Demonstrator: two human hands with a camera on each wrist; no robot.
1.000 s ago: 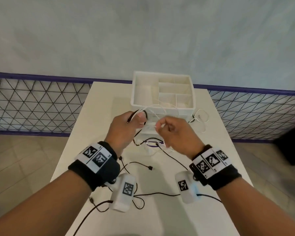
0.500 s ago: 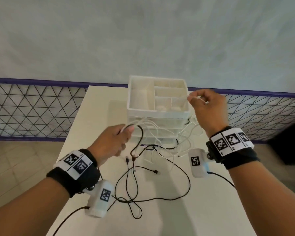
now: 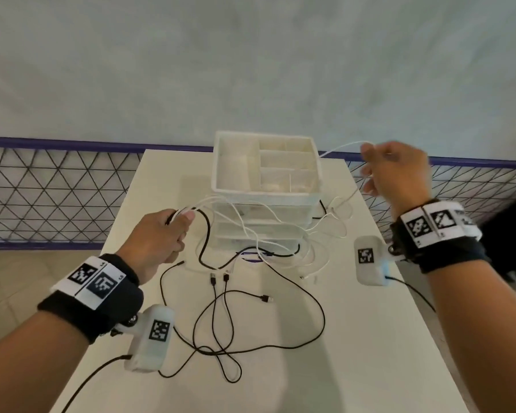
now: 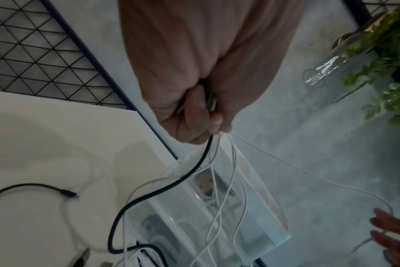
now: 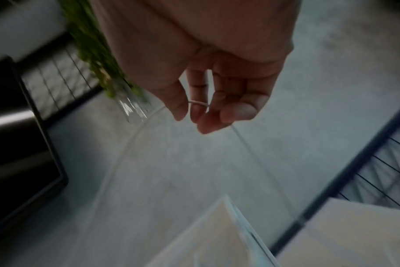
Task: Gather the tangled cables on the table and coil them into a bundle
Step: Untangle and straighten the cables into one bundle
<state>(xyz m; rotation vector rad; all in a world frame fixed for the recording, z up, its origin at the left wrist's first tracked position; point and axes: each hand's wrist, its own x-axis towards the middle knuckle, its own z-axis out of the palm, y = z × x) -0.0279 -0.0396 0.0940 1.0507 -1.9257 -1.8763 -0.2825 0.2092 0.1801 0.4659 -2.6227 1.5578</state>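
While the left hand clamps several cable ends in a closed grip, the right hand pinches one white cable — seemingly drawing it free. Black cables sprawl loose on the surface — coiling hasn't begun.

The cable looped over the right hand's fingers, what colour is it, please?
White cable; right wrist view.

Head view bright, edges warped; wrist views dim, right one motion-blurred
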